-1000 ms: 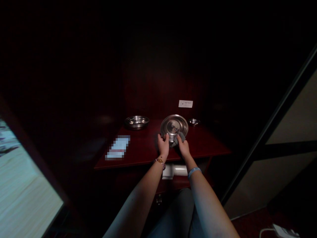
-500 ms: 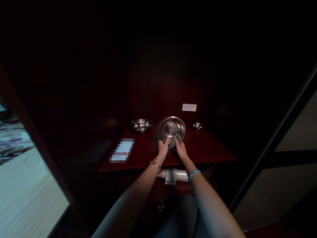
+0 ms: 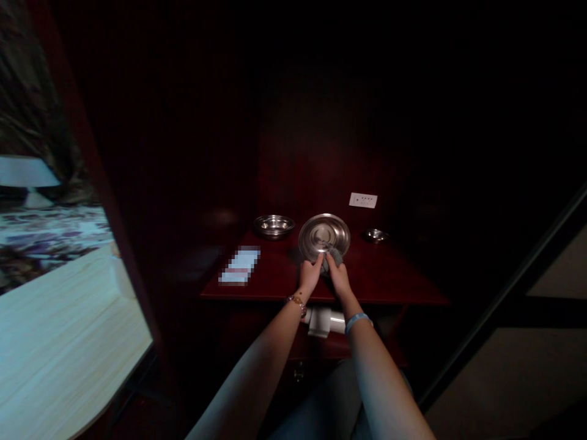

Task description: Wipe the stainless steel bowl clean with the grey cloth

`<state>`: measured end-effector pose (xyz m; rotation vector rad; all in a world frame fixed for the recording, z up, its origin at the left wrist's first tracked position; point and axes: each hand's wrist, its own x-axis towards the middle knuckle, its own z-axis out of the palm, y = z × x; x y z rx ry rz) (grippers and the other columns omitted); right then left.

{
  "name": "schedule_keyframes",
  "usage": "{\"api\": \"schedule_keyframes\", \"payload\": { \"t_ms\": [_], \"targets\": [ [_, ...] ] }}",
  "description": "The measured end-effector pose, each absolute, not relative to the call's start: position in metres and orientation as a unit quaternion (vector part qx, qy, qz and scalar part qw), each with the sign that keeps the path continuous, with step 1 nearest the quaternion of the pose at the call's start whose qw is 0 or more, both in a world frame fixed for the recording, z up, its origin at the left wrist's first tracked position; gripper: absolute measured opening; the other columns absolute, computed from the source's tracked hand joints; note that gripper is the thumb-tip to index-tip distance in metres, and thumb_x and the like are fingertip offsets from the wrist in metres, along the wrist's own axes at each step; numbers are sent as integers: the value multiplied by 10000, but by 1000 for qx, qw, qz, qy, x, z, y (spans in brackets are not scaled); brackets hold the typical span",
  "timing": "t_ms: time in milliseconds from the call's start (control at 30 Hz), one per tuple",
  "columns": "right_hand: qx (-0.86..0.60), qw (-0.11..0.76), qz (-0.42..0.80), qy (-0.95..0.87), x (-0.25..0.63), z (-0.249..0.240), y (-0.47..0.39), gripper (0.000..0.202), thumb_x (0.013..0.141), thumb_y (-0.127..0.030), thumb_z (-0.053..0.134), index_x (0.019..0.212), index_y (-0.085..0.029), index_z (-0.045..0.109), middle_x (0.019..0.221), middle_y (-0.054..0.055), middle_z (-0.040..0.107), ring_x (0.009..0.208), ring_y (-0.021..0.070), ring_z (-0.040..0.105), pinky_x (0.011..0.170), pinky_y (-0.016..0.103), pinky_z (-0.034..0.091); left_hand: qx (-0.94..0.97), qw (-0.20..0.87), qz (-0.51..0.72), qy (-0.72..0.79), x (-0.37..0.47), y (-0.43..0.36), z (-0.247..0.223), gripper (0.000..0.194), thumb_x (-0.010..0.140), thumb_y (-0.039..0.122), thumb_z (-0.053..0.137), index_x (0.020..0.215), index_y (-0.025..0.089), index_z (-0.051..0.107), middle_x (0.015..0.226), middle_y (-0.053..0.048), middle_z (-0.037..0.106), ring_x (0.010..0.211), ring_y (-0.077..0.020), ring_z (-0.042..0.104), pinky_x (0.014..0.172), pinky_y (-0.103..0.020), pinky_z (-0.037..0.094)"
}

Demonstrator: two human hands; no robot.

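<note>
A round, shiny metal basin (image 3: pixel 324 231) is tipped up above the dark red shelf, its inside facing me. My left hand (image 3: pixel 311 272) grips its near rim, thumb on the inner side. Beside it, my right hand (image 3: pixel 338 276) is closed on a grey cloth (image 3: pixel 335 256), which lies against the basin's near edge. Both thumbs almost meet at the rim. The fingers under the rim are hidden.
Further back left stand stacked metal bowls (image 3: pixel 274 225); a small metal bowl (image 3: pixel 376 235) is at right. A blurred-out pale sheet (image 3: pixel 240 266) lies on the shelf (image 3: pixel 270 281). A white socket (image 3: pixel 363 200) is on the back wall. Below sits a white roll (image 3: pixel 337 322).
The view has swung slightly left, so the shelf and its things appear further right. My left hand has come closer to my right; both still hold the basin and cloth.
</note>
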<state>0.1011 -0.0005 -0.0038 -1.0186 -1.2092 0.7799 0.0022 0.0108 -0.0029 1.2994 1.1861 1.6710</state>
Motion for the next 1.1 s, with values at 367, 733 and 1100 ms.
{"api": "schedule_keyframes", "payload": {
  "t_ms": [367,733,1100],
  "targets": [
    [-460,617,323,-551,99,-7,2,496,787,-571,568,964,-134,724,884,67,747,916,206,675,847,286,504,473,337,638,506,-2,6,2,277,784,338,614,642,117,701,598,-96,678,714,-228,676,662,-281,490],
    [-508,621,275,-529,101,-6,0,522,780,-610,537,822,-129,735,744,72,737,780,217,685,700,265,508,458,331,657,500,-2,1,7,267,758,329,611,611,117,684,600,-98,670,697,-228,664,643,-283,487],
    [-522,620,261,-525,102,-4,-4,507,786,-593,532,832,-130,734,819,95,743,847,242,686,718,270,482,473,285,653,518,-4,4,3,274,770,356,582,658,131,690,683,-135,710,788,-256,691,652,-275,478]
  ]
}}
